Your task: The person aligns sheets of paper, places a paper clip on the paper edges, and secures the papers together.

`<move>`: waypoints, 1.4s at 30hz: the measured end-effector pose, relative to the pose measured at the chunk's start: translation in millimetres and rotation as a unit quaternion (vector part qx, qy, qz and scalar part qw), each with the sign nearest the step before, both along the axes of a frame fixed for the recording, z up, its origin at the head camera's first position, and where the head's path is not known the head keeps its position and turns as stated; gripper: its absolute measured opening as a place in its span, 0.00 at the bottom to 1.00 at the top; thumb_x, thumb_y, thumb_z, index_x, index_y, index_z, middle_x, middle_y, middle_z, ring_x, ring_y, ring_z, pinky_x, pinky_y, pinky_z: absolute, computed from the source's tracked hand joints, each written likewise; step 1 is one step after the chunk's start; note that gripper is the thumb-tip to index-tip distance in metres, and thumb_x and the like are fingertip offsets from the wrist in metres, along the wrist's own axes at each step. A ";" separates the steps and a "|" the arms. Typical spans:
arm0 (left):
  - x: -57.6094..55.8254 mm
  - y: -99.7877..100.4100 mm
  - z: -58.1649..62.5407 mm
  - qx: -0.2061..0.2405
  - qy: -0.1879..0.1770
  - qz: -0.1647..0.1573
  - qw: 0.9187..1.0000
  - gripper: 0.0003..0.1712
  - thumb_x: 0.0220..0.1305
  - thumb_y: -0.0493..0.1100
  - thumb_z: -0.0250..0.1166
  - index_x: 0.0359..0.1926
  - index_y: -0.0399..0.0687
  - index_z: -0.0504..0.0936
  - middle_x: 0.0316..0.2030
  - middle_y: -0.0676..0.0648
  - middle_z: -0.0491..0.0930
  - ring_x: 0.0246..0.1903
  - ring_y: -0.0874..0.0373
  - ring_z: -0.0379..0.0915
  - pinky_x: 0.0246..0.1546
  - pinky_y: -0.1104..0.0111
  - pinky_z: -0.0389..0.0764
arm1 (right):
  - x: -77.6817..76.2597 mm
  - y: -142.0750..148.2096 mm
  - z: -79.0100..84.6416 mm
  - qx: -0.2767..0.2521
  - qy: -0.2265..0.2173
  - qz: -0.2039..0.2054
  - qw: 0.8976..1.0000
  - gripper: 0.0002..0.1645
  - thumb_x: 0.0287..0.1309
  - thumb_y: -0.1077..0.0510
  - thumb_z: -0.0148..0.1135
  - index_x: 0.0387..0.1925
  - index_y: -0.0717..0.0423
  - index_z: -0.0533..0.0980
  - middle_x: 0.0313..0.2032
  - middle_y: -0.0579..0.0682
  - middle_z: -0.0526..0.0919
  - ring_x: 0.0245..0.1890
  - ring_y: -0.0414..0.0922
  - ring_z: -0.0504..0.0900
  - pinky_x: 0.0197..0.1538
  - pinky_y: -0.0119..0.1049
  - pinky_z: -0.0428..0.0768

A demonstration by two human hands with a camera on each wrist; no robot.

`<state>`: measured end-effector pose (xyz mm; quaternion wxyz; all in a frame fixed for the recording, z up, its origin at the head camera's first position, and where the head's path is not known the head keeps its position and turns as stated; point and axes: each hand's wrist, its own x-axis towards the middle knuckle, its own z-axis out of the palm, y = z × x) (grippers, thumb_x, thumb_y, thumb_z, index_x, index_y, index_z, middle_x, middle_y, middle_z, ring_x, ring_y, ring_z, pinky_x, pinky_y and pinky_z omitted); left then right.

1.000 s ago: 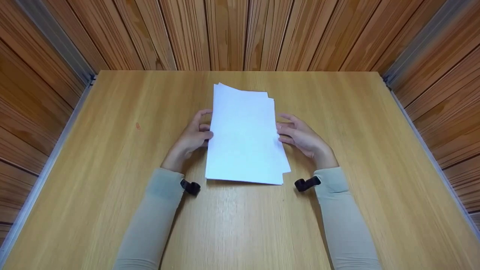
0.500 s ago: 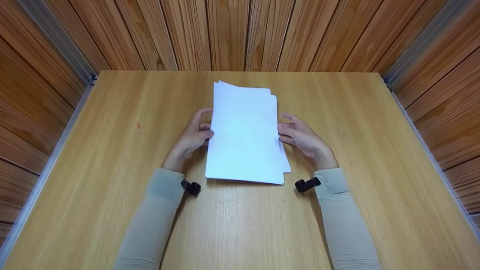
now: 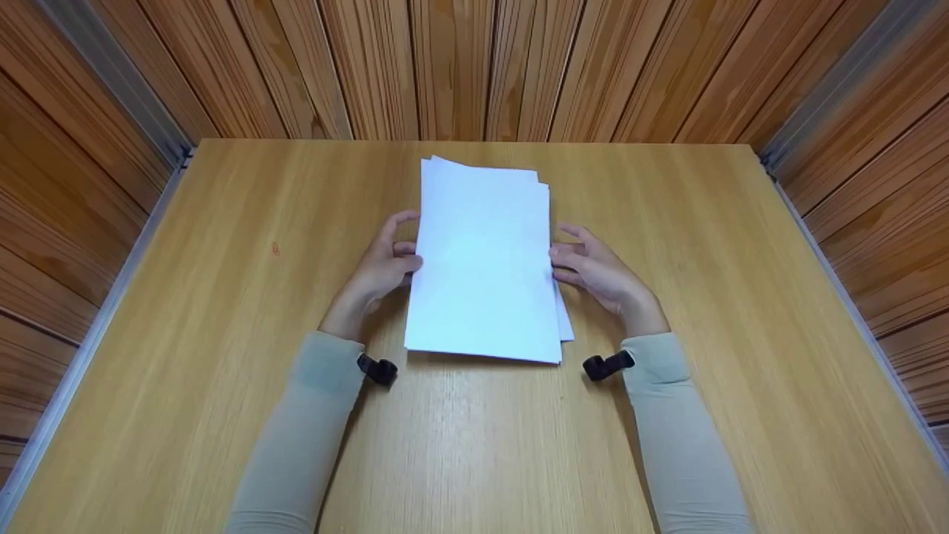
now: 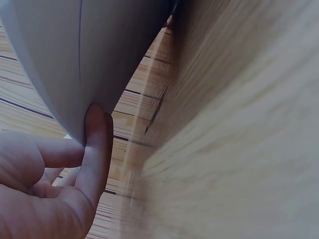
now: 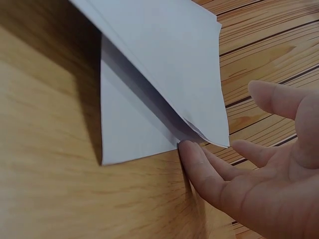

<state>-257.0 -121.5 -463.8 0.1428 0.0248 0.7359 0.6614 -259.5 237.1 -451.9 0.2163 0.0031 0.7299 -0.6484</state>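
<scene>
An uneven stack of white paper sheets [image 3: 482,267] lies between both hands at the middle of the table, its edges out of line. At its left edge my left hand [image 3: 379,267] pinches the sheets; in the left wrist view a fingertip [image 4: 94,117] presses the face of the lifted paper [image 4: 65,59]. My right hand [image 3: 597,271] holds the right edge with its fingertips. In the right wrist view the upper sheets [image 5: 164,55] stand apart from the lower ones [image 5: 124,119], and a fingertip [image 5: 188,149] touches where they meet. One digit is raised off the paper.
The light wooden table [image 3: 474,445] reaches back to a plank wall [image 3: 452,67]. A small red mark or paper clip [image 3: 275,249] is on the table at the left. A black wrist camera [image 3: 378,371] is worn on the left wrist, another [image 3: 608,364] on the right.
The upper sheets have shifted slightly away from the person and to the right, so less of the lower sheet shows at the right. Both hands have stayed nearly still.
</scene>
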 end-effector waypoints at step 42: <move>1.3 2.7 6.1 -0.004 0.028 0.017 0.999 0.39 0.77 0.30 0.56 0.79 0.66 0.61 0.50 0.38 0.81 0.47 0.45 0.82 0.40 0.62 0.79 | -2.5 -3.9 2.6 0.035 0.053 -0.044 0.997 0.44 0.78 0.55 0.60 0.85 0.50 0.50 0.71 0.60 0.71 0.68 0.53 0.74 0.71 0.50 0.73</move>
